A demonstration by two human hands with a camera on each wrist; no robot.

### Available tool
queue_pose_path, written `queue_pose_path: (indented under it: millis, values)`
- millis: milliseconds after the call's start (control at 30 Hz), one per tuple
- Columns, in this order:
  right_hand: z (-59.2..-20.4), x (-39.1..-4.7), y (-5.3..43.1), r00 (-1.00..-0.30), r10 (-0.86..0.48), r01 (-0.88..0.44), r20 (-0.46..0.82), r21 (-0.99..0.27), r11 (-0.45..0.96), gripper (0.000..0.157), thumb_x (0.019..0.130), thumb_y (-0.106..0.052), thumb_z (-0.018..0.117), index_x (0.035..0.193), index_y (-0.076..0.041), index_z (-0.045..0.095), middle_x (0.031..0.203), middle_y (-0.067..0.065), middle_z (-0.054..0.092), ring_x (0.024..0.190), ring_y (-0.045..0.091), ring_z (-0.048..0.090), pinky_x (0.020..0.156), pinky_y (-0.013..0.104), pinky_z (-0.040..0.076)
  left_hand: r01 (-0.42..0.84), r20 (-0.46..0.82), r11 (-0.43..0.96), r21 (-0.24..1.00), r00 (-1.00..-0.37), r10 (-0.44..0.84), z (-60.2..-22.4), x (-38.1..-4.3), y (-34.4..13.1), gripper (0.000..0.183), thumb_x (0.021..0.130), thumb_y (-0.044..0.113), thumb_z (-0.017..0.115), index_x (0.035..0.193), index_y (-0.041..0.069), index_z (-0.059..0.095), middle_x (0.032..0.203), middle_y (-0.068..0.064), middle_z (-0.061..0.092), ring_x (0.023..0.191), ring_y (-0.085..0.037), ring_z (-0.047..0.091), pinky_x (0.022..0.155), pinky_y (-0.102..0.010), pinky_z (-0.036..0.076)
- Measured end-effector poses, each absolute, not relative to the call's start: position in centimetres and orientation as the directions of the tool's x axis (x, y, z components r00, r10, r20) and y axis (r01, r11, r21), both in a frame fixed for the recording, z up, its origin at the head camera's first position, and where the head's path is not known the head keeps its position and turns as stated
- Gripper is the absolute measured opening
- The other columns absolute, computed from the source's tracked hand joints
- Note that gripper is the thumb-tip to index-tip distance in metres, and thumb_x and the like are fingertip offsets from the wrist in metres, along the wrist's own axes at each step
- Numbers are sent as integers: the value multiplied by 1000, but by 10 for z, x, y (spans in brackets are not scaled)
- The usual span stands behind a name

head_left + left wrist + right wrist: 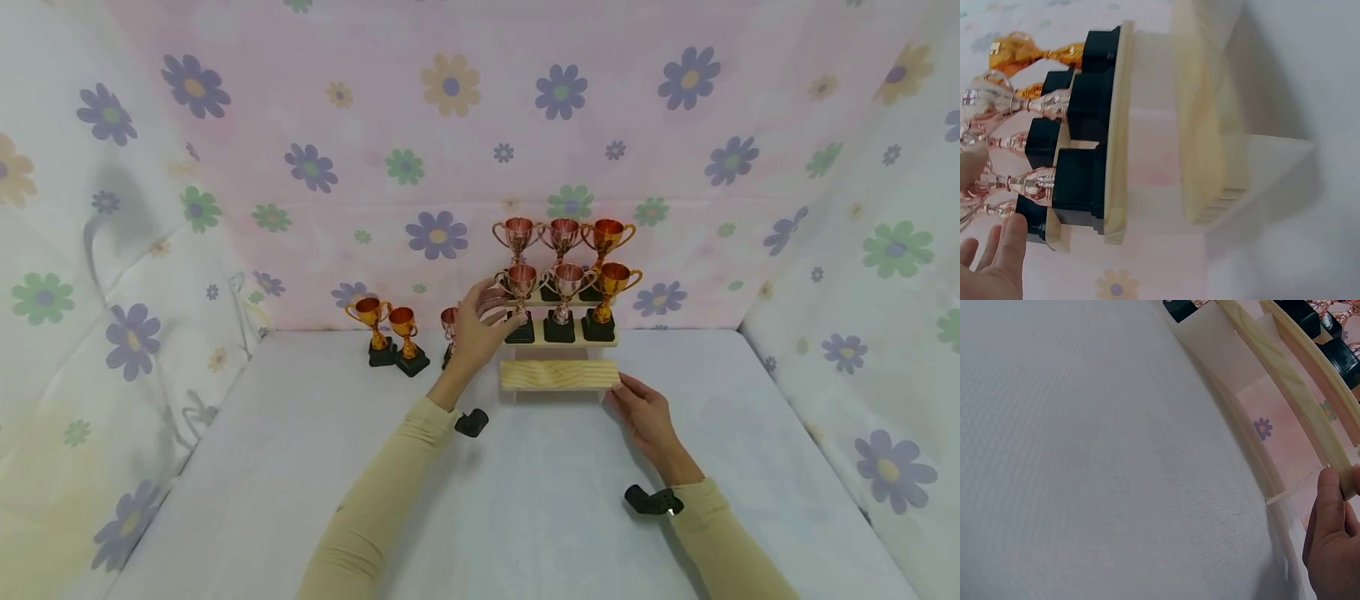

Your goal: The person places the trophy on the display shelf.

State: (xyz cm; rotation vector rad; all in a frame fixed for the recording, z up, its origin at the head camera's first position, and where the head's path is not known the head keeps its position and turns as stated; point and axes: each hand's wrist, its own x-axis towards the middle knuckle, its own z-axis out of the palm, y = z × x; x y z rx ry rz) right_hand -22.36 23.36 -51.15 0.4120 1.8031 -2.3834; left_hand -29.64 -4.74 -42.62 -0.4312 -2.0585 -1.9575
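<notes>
A tiered display stand (pixel 558 377) has wooden shelves and pale, see-through side supports. Small trophies with black bases fill its upper two shelves; the front row has a rose-coloured trophy (pixel 521 287) at left, another (pixel 564 292) in the middle and a gold trophy (pixel 611 287) at right. My left hand (pixel 480 329) is at the left trophy, thumb in front of it and fingers spread beside it; in the left wrist view the fingers (pixel 1010 250) look apart from its stem. My right hand (pixel 645 417) pinches the right end of the lowest shelf (pixel 1297 394) between thumb and fingers.
Left of the stand, two gold trophies (pixel 370 321) (pixel 406 333) stand on the white table (pixel 300 467). A rose-coloured trophy (pixel 448 321) is partly hidden behind my left hand. Flower-patterned cloth (pixel 375 108) encloses the back and sides.
</notes>
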Motion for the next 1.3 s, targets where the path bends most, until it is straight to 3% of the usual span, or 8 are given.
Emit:
queue_pose_path:
  millis: [200,367,567,933,1300]
  values:
    - [-513,-224,231,-953,70,268,-296,-925,-270,55,109,-13,47,158,0,28,159,16,34,114,2,60,107,21,47,408,400,106,907,-913,84,-445,-265,-69,63,90,0,76,145,1,47,135,-25,56,121,-38,62,103,-49,54]
    - [-514,-224,230,-951,74,271,-299,-926,-264,55,109,-13,48,158,0,28,159,16,34,114,3,60,107,21,47,347,306,240,907,-932,193,-472,-239,-100,49,93,3,72,139,4,55,133,-21,61,119,-33,64,102,-50,55]
    - [-513,-225,231,-954,85,258,-289,-929,-266,53,109,-12,47,157,2,29,158,17,35,111,1,60,105,20,48,268,176,396,878,-951,254,-501,-221,-138,38,92,4,74,128,-3,63,128,-22,65,119,-34,63,101,-46,56]
    - [-511,-226,231,-951,74,269,-299,-924,-270,55,109,-14,47,159,-2,27,162,15,32,117,3,59,109,21,45,220,159,499,838,-974,162,-504,-219,-174,47,93,6,73,136,-6,57,137,-24,60,125,-38,59,105,-48,52]
    - [-511,-224,232,-947,82,277,-309,-922,-272,55,109,-14,47,159,-2,28,162,15,32,113,1,60,108,21,46,259,279,382,887,-960,3,-494,-245,-149,54,95,8,72,142,-7,49,143,-30,52,133,-45,52,110,-53,47]
